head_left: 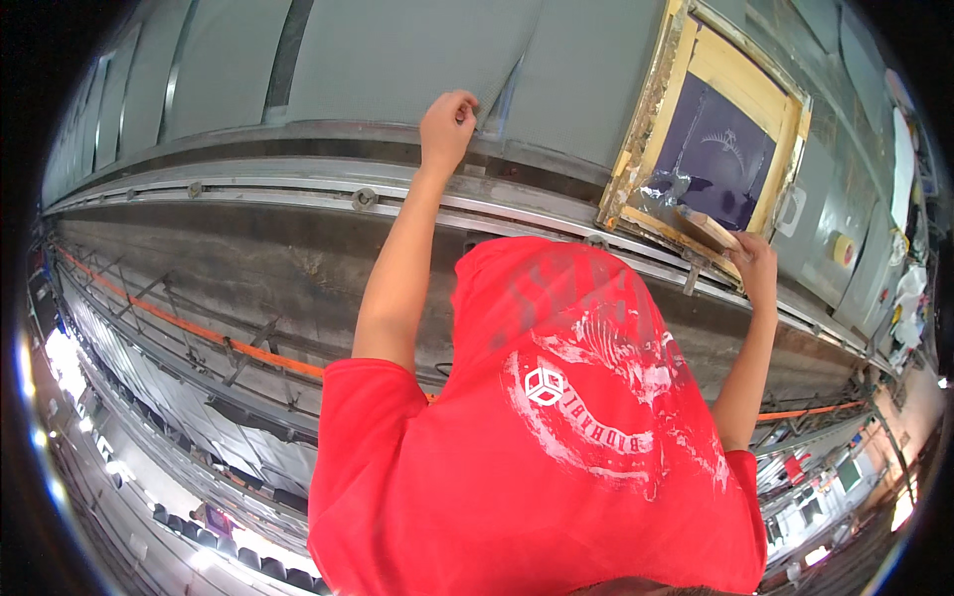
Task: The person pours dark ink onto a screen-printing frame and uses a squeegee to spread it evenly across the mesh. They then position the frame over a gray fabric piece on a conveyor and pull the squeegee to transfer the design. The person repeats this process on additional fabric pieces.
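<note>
My right hand (757,270) is closed round the end of a wooden squeegee (708,230), which lies tilted over the near edge of a printing screen (628,159). The screen has a worn frame lined with yellow tape and a dark purple mesh (730,149) with a pale curved design. Wet, shiny ink (668,187) lies at the mesh's near left corner, close to the squeegee's tip. My left hand (449,124) hovers by the near edge of a grey sheet (388,60), its fingers curled to a pinch. Whether anything is between them is hidden.
A metal rail (298,193) with round fittings runs along the table's near edge. More grey panels (214,79) line the table to the left. Beyond the screen sit a roll of tape (844,250) and crumpled cloths or bags (908,298). An orange bar (189,323) runs below.
</note>
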The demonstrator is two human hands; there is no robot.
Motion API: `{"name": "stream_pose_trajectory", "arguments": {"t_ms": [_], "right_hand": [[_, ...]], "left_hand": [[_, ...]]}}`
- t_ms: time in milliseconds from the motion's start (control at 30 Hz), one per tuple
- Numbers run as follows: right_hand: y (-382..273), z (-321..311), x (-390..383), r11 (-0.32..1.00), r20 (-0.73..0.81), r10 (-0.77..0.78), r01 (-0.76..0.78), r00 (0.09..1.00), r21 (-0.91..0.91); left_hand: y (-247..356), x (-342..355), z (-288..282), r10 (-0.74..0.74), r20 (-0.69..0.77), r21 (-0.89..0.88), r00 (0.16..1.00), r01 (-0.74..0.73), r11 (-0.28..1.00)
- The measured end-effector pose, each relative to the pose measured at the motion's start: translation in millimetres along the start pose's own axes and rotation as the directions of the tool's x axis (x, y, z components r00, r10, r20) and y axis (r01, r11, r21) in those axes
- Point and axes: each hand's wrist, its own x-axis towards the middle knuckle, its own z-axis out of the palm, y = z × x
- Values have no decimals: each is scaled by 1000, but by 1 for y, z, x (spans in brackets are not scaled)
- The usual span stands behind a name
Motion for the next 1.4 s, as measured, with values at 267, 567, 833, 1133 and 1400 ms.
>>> {"name": "stream_pose_trajectory", "arguments": {"t_ms": [267,567,833,1133,1400], "right_hand": [[-8,-4,1,999,45,36,-34,998,-39],[-9,-7,5,997,83,75,-75,994,1],[-9,-9,7,992,110,128,-128,986,-7],[-8,-9,5,997,94,73,-72,993,-11],[-12,-10,6,993,89,115,-117,989,20]], "left_hand": [[-1,-14,10,185,27,217,982,-187,958],[26,-46,18,-294,156,89,943,283,955],[23,-34,17,-194,75,28,978,193,981],[15,-22,33,-125,-162,-322,979,67,944],[8,-9,20,-25,27,-86,999,28,996]]}}
